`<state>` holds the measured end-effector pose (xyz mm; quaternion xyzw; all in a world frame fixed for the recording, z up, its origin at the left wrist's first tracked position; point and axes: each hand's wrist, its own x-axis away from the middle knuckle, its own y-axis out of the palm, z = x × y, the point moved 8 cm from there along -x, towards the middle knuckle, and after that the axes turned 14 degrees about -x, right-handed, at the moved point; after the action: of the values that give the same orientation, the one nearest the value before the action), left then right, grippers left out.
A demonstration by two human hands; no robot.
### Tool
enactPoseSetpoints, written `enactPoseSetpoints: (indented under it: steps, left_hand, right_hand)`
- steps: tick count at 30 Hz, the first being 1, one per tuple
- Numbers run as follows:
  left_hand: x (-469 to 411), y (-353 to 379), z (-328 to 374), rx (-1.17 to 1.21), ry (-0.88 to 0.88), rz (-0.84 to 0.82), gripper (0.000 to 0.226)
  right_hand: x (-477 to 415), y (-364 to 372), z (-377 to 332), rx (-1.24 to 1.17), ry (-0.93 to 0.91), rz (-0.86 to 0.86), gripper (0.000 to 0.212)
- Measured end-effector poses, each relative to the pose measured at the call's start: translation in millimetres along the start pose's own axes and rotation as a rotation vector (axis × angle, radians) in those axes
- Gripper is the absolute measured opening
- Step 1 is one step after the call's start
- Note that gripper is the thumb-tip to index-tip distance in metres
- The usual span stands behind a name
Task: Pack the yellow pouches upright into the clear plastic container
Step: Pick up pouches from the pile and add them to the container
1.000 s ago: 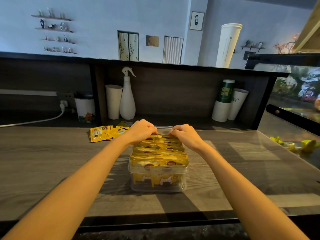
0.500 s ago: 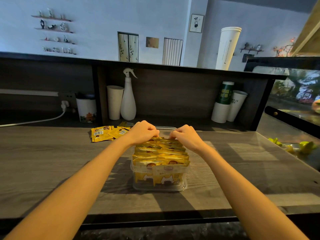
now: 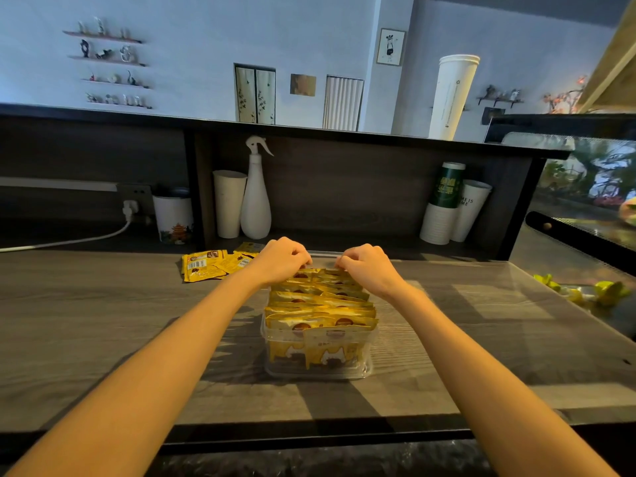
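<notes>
1. The yellow pouches stand upright in rows, filling the clear plastic container at mid-table.
2. The left hand has curled fingers gripping the top edges of the farthest pouches, on the left side.
3. The right hand is curled likewise on those edges, on the right side.
4. The loose pouches lie flat, to the far left of the container.

Container packed with upright pouches
Clear plastic, at frame centre, yellow tops in tight rows above its rim; loose pouches lie flat to its upper left
</notes>
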<state>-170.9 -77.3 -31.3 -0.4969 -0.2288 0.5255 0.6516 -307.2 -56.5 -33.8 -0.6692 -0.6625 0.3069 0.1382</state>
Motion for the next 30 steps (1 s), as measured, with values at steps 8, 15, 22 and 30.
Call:
enactPoseSetpoints:
  steps: [8, 15, 22, 30]
  left_hand:
    - [23.5, -60.5, -25.7, -0.182, -0.096, 0.234, 0.028]
    - [67.0, -112.1, -102.4, -0.359, -0.294, 0.3, 0.025]
    - [90.5, -104.5, -172.7, -0.433, -0.409, 0.189, 0.027]
    - [63.1, -62.2, -231.9, -0.323, -0.465, 0.029, 0.028]
  right_hand:
    - [-3.1, 15.9, -65.1, 0.11, -0.26, 0.094, 0.029]
    - [-10.1, 76.6, -125.3, 0.196, -0.337, 0.066, 0.029]
    - [-25.3, 171.5, -153.9, 0.145, -0.233, -0.063, 0.033]
    - [-62.9, 241.2, -101.4, 0.119, 0.045, -0.067, 0.039]
